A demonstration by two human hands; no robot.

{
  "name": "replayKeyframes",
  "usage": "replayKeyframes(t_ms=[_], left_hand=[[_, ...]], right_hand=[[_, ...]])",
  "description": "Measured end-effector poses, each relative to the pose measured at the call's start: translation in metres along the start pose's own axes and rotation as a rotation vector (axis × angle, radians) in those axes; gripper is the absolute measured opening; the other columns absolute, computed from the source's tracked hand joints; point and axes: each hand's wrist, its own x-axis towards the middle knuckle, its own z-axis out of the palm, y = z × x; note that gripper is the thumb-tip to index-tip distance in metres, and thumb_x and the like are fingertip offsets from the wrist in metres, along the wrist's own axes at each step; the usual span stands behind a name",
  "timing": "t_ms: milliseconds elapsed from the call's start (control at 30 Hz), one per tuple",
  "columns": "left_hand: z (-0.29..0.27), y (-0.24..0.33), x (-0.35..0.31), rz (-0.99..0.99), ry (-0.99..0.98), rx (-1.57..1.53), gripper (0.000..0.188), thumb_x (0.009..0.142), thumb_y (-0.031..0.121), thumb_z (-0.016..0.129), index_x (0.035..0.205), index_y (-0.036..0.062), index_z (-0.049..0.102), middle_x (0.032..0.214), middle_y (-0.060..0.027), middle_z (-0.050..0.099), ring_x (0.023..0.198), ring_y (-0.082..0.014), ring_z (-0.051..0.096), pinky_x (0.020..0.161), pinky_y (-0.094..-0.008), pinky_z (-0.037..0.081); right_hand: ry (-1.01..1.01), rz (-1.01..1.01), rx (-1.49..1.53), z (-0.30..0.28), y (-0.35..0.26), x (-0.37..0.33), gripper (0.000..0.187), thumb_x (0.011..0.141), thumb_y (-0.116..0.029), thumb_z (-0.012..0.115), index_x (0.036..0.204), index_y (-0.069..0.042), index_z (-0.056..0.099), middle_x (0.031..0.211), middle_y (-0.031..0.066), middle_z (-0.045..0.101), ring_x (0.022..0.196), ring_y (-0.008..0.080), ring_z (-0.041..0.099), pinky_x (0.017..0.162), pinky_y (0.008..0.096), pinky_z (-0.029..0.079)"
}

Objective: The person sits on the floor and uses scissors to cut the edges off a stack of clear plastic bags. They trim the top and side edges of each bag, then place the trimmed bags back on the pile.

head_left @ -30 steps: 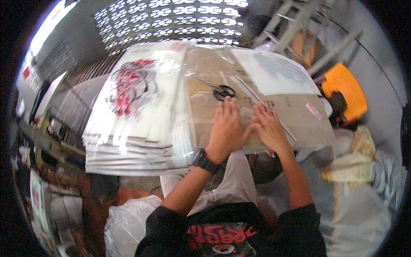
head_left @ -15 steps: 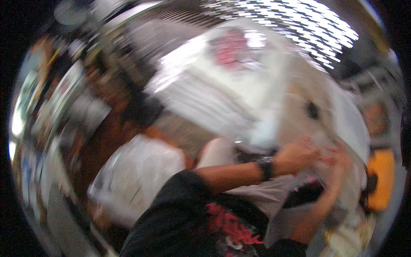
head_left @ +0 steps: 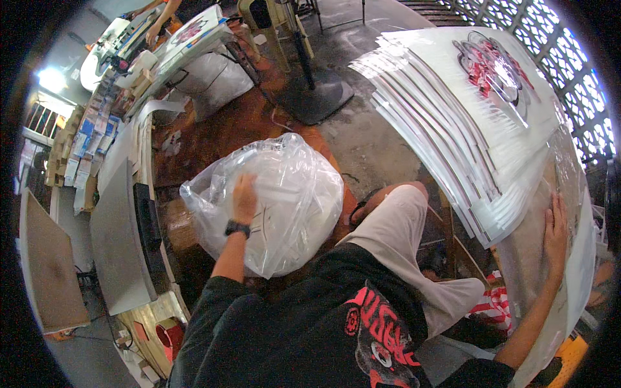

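Observation:
My left hand, with a dark watch at the wrist, is over a big clear plastic bag full of pale material on the floor. Its fingers point away from me and blur, so their grip does not show; whether the hand is inside the bag or just above it I cannot tell. On the right, my right hand lies flat, fingers stretched out, on the brownish table surface. Beyond it is a fanned stack of white sheets, the top one bearing a red and black print.
A black stand base is on the floor ahead. At the far left, another person's arms are over a table with a printed sheet. Grey panels stand at my left. A striped red and white cloth lies below the right table.
My view has swung left. My hands, close together at the right table before, are now far apart: the left has moved over to the bag, the right rests flat on the table.

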Motion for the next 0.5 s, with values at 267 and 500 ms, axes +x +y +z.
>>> replayKeyframes(t_ms=[267, 500], left_hand=[[-0.028, -0.052, 0.004, -0.083, -1.277, 0.313, 0.102, 0.047, 0.053, 0.087, 0.138, 0.0215, 0.052, 0.133, -0.0173, 0.056, 0.122, -0.034, 0.053, 0.103, -0.0427, 0.041], [-0.098, 0.319, 0.123, 0.505, -0.383, -0.763, 0.036, 0.083, 0.008, 0.07, 0.117, -0.0014, 0.062, 0.107, -0.0179, 0.067, 0.099, -0.0338, 0.064, 0.088, -0.0359, 0.05]], right_hand=[[-0.11, 0.299, 0.083, -0.049, -0.042, -0.002, 0.034, 0.096, -0.022, 0.051, 0.122, -0.003, 0.06, 0.118, 0.02, 0.056, 0.112, 0.0361, 0.054, 0.099, 0.0399, 0.042], [-0.349, 0.713, -0.056, -0.095, -0.068, -0.034, 0.035, 0.083, -0.027, 0.065, 0.107, -0.001, 0.068, 0.109, 0.0242, 0.064, 0.104, 0.0387, 0.06, 0.088, 0.0482, 0.047]])
